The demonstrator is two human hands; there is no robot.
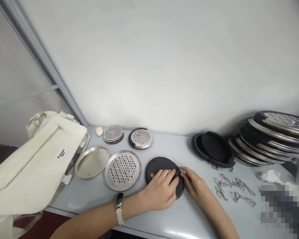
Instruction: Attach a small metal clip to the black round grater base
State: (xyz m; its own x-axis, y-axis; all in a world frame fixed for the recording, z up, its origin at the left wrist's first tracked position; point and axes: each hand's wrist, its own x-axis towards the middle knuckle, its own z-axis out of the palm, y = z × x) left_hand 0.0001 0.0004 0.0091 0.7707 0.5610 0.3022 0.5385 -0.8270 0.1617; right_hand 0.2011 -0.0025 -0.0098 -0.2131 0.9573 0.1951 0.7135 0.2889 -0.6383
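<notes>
A round black plastic disc (161, 162) lies on the grey table in front of me, an orange spot on its left part. My left hand (161, 189), with a watch on the wrist, lies palm down over the disc, fingers bent and pressed on it. At the disc's right edge, my right hand (194, 184) pinches a small metal wire loop (181, 171), mostly hidden by the fingertips. Left of the disc is a round metal grater plate (123, 170), beside plain metal discs (92, 162). Bent wire loops (239, 186) lie loose to the right.
Behind stand a small stack of round graters (113, 133), a black-rimmed grater (141, 138) and an egg-like object (99, 131). Black discs (214, 147) and a tall leaning grater stack (271, 139) are at right. A cream bag (37, 162) covers the left end.
</notes>
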